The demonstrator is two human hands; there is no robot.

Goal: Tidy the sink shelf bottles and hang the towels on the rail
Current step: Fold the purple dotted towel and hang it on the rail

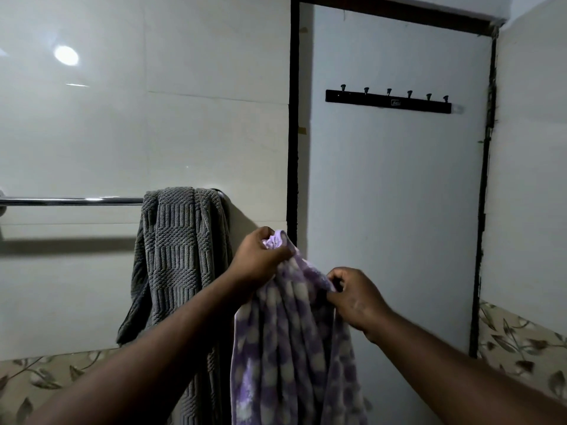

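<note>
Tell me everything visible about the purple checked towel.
The fluffy lilac-and-white checked towel looks like soft plush fabric. It hangs bunched in vertical folds, its lower end out of frame. The left hand grips its gathered top corner, the right hand pinches an edge lower. It is off the chrome rail, beside the grey ribbed towel draped there.

The head-worn camera faces forward, close to a tiled wall (214,133) and a white door (395,210), with the towel rail (70,201) at mid-left. The left hand (260,259) and right hand (356,299), gripping a purple checked towel (291,348), sit near the lens at lower centre.
</note>
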